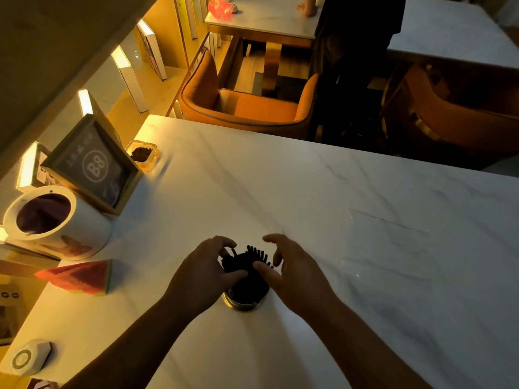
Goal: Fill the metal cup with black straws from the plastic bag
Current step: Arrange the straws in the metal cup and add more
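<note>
A bundle of black straws stands in the metal cup near the front of the white marble table. My left hand curls around the left side of the bundle, thumb and fingers pressed on the straws. My right hand is at the bundle's right side; its thumb touches the straws and its fingers are spread and lifted off them. The clear plastic bag lies flat on the table to the right; I cannot tell whether anything is in it.
Along the left edge stand a white round container, a framed "B8" sign, a glass ashtray, a watermelon-slice object and a hexagonal white item. An orange chair and a standing person are beyond the table.
</note>
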{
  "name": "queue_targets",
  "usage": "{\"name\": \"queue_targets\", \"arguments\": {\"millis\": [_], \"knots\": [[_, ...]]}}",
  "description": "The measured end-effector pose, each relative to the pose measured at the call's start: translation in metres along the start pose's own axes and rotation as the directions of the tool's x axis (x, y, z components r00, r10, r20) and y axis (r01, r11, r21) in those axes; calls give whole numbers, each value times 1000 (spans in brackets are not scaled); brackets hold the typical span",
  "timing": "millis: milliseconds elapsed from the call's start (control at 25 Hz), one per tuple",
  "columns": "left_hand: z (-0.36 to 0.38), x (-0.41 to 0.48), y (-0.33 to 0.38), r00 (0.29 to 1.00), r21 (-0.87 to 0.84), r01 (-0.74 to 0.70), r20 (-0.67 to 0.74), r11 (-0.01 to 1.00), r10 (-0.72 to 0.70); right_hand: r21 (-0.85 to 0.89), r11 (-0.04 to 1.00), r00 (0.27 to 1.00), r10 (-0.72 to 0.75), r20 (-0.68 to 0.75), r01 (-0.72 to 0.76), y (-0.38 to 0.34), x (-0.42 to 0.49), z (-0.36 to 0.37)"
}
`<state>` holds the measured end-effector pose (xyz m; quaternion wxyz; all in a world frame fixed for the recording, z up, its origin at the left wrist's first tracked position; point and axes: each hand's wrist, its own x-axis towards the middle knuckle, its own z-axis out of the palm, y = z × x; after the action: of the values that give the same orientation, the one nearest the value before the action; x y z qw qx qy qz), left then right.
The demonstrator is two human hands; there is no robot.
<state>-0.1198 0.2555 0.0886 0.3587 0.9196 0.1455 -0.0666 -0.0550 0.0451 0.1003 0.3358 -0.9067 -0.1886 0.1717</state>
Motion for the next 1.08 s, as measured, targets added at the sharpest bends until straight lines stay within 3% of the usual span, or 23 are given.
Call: {"name": "queue_targets", "arguments": {"millis": [120,320,560,840,960,1080], "knots": [[6,-1,-2,999,26,-7,-42,1000,8,64,998,999,-4,51,1,9,-9,18],[-11,4,3,998,41,-62,-26,997,63,61,998,998,7,-65,-3,9,-4,18],[-71,5,30,993,43,-106,-38,993,107,87,996,994,-14,-109,24,5,-6,8],[-152,2,31,986,-307,-3,-162,952,-49,122,992,988,-7,-152,26,2,-4,-5],[-140,2,18,930,-582,10,-294,813,-221,170,985,984,-12,-176,42,-3,-8,-5],[-110,1,12,888,-891,37,-178,452,-423,267,963,998,0,-62,17,-15,-15,-5]]}}
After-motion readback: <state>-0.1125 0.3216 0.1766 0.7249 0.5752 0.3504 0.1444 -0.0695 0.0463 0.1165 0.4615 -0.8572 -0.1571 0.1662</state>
